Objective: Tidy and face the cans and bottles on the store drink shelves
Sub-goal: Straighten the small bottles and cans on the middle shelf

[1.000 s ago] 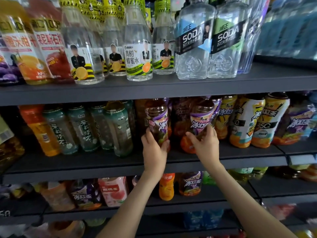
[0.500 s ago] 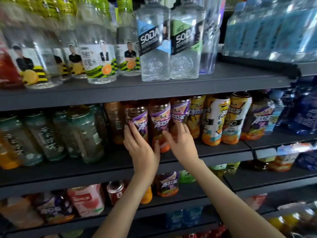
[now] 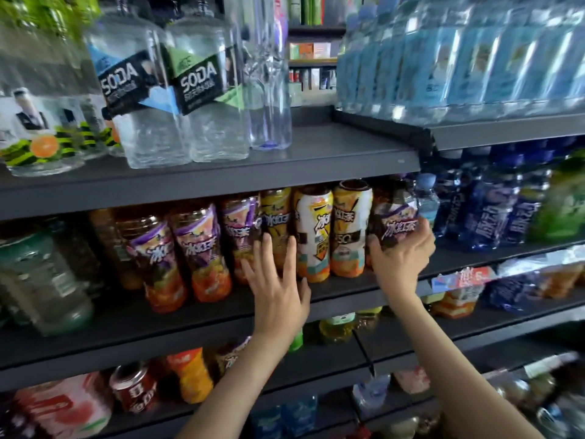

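Right hand (image 3: 402, 261) curled round the lower body of a purple-labelled iced-tea bottle (image 3: 394, 210), at the right end of the tea row on the middle shelf (image 3: 221, 321). Left hand (image 3: 280, 289) open, fingers straight and spread, before a yellow-labelled tea bottle (image 3: 276, 213); contact cannot be told. Step in hand, as judged: facing the tea row. The gripped bottle appears to lean; the next move likely calls for setting it upright, label forward, flush with its neighbours and off the blue bottles (image 3: 487, 213) just to the right.
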The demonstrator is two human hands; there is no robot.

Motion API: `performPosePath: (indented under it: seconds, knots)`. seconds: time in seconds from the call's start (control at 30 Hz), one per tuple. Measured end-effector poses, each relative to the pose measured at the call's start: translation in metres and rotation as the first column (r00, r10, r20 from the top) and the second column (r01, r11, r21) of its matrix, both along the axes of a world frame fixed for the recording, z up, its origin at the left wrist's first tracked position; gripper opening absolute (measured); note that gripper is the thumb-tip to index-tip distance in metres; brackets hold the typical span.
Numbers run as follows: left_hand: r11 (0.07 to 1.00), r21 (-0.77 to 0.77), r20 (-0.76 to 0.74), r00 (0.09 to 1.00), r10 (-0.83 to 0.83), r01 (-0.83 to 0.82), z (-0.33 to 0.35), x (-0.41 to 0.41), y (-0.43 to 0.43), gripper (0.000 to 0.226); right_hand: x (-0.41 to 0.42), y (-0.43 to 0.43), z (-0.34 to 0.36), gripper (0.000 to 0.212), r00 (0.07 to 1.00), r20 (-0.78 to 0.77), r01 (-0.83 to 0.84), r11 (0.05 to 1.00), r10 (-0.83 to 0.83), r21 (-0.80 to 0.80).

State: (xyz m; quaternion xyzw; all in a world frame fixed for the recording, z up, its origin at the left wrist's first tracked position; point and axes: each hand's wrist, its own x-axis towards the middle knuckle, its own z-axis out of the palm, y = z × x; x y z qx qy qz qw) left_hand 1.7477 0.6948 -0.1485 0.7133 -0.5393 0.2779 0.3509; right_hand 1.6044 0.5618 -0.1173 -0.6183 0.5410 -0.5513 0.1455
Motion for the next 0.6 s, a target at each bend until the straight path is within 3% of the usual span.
performPosePath:
  seconds: [0.1, 0.17, 0.3, 0.6]
  knots:
    - [0.998, 0.056, -0.012, 1.0, 0.013, -0.013, -0.002, -0.015, -0.015, 0.094, -0.013, -0.021, 0.004, 0.101, 0.993, -0.088, -0.071, 0.996, 0.076, 0.058]
    - [0.996, 0.086, -0.019, 1.0, 0.018, -0.016, -0.002, -0.023, -0.026, 0.097, -0.015, -0.028, 0.007, 0.105, 0.981, -0.094, -0.17, 0.985, 0.17, 0.001]
    - [0.991, 0.131, -0.034, 0.999, 0.041, -0.036, 0.002, -0.04, -0.04, 0.089, -0.015, -0.036, 0.009, 0.113, 0.969, -0.133, -0.214, 0.976, 0.207, -0.04]
    - [0.996, 0.08, -0.084, 0.995, 0.051, -0.045, -0.015, -0.065, -0.017, 0.071, -0.05, -0.021, 0.002, 0.116, 0.95, 0.07, -0.302, 0.952, 0.305, -0.053]
